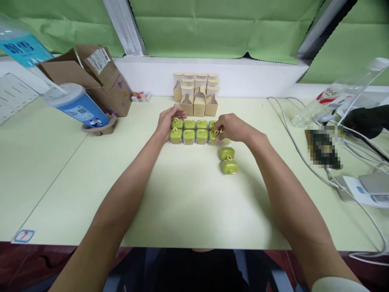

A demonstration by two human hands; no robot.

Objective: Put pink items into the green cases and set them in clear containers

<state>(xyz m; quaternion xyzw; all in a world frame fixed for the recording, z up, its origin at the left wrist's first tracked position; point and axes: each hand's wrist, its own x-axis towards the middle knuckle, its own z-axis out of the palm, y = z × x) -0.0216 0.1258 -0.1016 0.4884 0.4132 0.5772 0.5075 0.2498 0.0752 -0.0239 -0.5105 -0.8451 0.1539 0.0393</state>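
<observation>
Small clear jars with green lids and yellow loops stand in two close rows, among them a jar at the front left (176,136). My left hand (167,121) rests along the left end of the rows, fingers stretched out behind the back jar. At the right end, my right hand (231,126) has its thumb and fingers closed on a green-lidded jar (213,138). The hand partly hides the jars there. Nearer me, two more green-lidded jars lie on their sides, one a back jar (227,153) and the other a front jar (229,166).
Open small cardboard boxes (199,106) stand by the wall behind the jars. To the left are a large carton (114,87), a blue cup (83,106) in a holder and a small packet (141,97). A plastic bottle (326,103) and white cables (299,152) lie right.
</observation>
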